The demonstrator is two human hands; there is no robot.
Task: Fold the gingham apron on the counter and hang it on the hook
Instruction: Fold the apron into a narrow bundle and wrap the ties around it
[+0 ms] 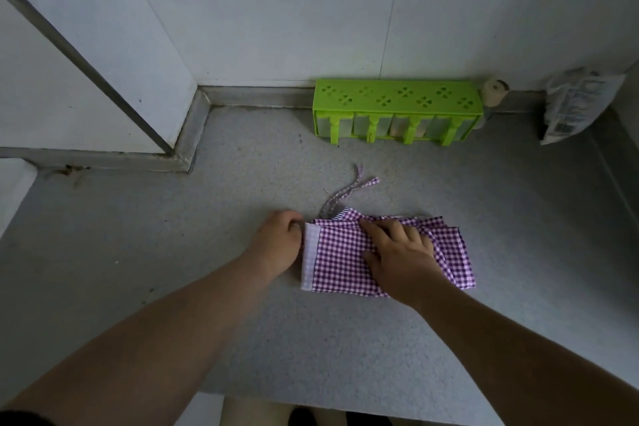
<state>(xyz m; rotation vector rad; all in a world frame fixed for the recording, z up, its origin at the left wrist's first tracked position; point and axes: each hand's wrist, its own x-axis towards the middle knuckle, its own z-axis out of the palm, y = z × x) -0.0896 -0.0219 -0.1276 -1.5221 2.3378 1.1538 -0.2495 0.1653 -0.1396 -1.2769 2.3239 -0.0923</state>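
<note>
- Two bare hands are on the purple and white gingham apron point(342, 270), which lies folded small on the grey counter point(173, 270), near the front edge.
- On the left, the left hand point(280, 239) sits at the apron's left end, by the white band. Its fingers are curled at that edge. I think it pinches the cloth, but the fingertips are tucked out of sight.
- In the middle, the right hand point(397, 249) lies flat on top of the apron with its fingers spread, pressing it down. It grips nothing.
- Behind the apron, the apron ties point(349, 194) stick out loose toward the wall.
- Further back on the right, a green rack point(397, 100) stands against the wall, and a plastic packet point(577, 104) leans in the far right corner.
- What could go wrong: the right side of the apron is bunched and wrinkly, so the folds could slip open when it is picked up. The loose ties could dangle and pull the bundle apart.
- Hard to see: no hook shows anywhere, so I cannot tell where it hangs. The layers under the right hand are hidden too.
</note>
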